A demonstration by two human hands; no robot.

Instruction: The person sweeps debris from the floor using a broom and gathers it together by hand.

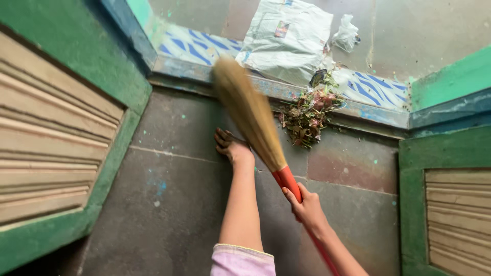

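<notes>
Debris (307,116) is lying at one o'clock from the right hand (307,207), which is wrapping the broom (255,122) handle; left hand (231,147) is pressing flat on the floor (169,204).

Grey stone floor (169,204), debris pile (306,115)

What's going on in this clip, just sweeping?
A person is sweeping a grey stone floor with a grass broom that has a red handle. The right hand grips the handle; the left hand rests flat on the floor beside the blurred bristles. A pile of dry leaves and litter lies against the blue painted threshold, between two green doors. Beyond it lie a white sack and a crumpled plastic bag.
</notes>
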